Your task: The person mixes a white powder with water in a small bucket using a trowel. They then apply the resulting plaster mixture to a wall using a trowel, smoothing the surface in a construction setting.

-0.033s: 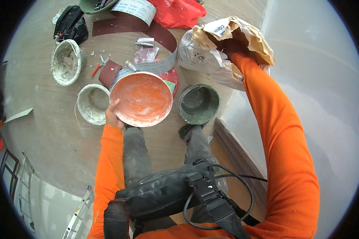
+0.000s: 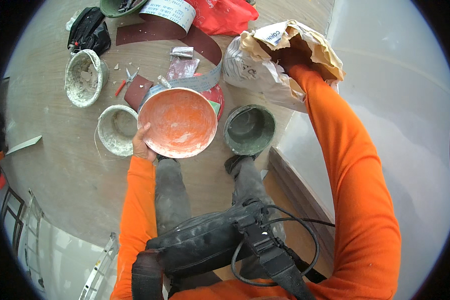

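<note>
My left hand (image 2: 142, 143) grips the rim of an orange bowl (image 2: 179, 121) at its lower left. White residue streaks the bowl's inside and rim. At the far right, my right arm reaches into the torn mouth of a white paper sack (image 2: 257, 67) with a tan lining. My right hand (image 2: 291, 56) is sunk in the sack's shadow, so its fingers are hidden. A dark green bucket (image 2: 249, 131) stands on the floor right of the bowl. To the bowl's left is a whitish, crusted bucket (image 2: 116, 131) with a wire handle.
Another crusted bucket (image 2: 85, 80) sits farther left, near red-handled pliers (image 2: 126, 83). A long brown sandpaper strip (image 2: 205, 46) curls behind the bowl, before a red bag (image 2: 225, 17). A wall (image 2: 385, 100) borders the right side. Ladders (image 2: 99, 267) show at lower left.
</note>
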Available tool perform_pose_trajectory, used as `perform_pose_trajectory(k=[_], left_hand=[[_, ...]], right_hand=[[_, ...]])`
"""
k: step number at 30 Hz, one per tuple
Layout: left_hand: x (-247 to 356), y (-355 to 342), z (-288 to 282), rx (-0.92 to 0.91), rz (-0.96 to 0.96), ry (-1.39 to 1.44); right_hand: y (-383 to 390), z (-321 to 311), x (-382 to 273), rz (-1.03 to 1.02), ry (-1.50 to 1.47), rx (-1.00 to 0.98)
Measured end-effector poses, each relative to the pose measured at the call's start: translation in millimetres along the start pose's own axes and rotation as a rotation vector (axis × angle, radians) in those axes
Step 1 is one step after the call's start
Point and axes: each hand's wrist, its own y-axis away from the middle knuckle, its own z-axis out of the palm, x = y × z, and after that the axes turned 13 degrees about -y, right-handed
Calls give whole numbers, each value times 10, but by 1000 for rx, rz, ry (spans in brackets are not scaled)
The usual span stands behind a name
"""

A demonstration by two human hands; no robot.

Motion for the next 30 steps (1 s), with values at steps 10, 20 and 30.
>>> perform_pose_trajectory(k=[10,20,30], left_hand=[[259,358,445,-12,70,34],[700,897,1013,-59,213,38],[912,1075,1472,-186,204,73]], right_hand=[[212,-146,250,-332,-67,-163],[1347,-890,636,1,-245,-167],[2108,-1289,925,111,-286,15]])
